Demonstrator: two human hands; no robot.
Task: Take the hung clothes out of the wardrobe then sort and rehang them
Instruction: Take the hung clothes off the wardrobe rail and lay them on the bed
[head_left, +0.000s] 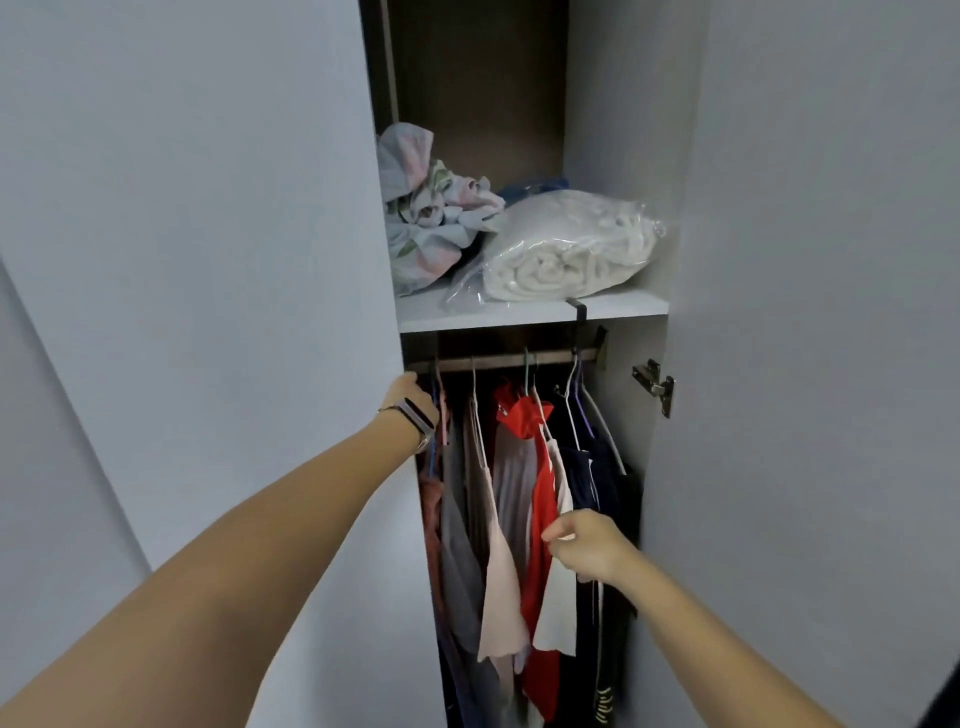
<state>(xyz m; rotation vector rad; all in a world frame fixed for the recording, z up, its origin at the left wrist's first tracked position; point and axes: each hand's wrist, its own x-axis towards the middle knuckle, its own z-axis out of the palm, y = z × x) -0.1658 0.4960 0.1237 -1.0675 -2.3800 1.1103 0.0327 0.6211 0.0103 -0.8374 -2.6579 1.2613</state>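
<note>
Pale grey wardrobe doors stand open on a narrow compartment with a white shelf above a hanging rail. On the shelf lie a floral fabric bundle and a rolled white blanket in a clear plastic bag, the bag's front edge at the shelf lip.

The hung clothes are all on the rail, packed close: grey, pale pink, red and navy garments on thin hangers. None has been taken out; the task appears to be at its start.

The left hand reaches to the left end of the rail beside the door edge. Its fingers are hidden behind the door edge and the nearest hanger, so whether it grips anything cannot be told. The right hand pinches the edge of a white garment between thumb and fingers, low on the cloth.

Risks noted, as judgement:
- Pulling by the cloth rather than the hook may slide the garment off its hanger.
- Hangers are crowded; lifting one may snag its neighbours and drop them.
- The narrow opening may catch hanger ends against the door edge.
- A hook lifted carelessly could jar the shelf and shift the bagged blanket.
</note>
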